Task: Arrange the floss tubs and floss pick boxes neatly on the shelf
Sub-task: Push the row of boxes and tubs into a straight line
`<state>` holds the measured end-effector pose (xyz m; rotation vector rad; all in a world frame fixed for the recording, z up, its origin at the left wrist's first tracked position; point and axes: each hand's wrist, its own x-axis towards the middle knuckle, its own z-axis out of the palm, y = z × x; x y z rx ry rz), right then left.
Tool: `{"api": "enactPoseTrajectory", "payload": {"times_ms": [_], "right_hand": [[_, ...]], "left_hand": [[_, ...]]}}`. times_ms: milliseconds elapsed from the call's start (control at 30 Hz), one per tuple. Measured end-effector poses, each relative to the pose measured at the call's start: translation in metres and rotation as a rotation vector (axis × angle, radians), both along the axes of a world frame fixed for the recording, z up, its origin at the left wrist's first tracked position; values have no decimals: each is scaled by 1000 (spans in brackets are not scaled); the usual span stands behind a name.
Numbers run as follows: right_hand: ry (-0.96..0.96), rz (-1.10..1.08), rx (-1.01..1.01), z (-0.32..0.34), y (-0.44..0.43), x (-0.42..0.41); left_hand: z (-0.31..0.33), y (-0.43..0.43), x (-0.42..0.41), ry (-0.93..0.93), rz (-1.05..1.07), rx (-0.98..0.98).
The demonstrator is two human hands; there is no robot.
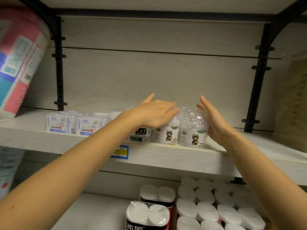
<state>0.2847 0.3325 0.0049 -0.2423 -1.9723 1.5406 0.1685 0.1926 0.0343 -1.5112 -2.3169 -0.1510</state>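
Clear floss tubs (166, 135) line the shelf (174, 157) edge; the left hand (155, 114) lies flat over their lids, and the right hand (214, 121), fingers straight, presses the rightmost tub (191, 130) from the side.

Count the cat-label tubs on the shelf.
2. The left cat-label tub stands under the left hand, beside the black-label tub. The right cat-label tub touches the right hand. More may be hidden behind them.

floss tubs (191, 128): clear glossy plastic | shelf (166, 161): matt pale woodgrain | brackets (59, 72): black metal
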Motion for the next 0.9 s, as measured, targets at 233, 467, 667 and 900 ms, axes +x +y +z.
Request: {"api": "enactPoseTrajectory", "payload": {"times_ms": [233, 467, 667, 900], "right_hand": [[157, -222, 177, -3, 16, 16], [317, -548, 493, -14, -16, 5], [3, -396, 1018, 6, -106, -20], [-490, -557, 1436, 18, -127, -45]], "left_hand": [[-13, -122, -19, -33, -74, 983], [-40, -235, -115, -631, 63, 1273], [-50, -229, -149, -755, 86, 716], [-57, -221, -163, -545, -24, 521]]}}
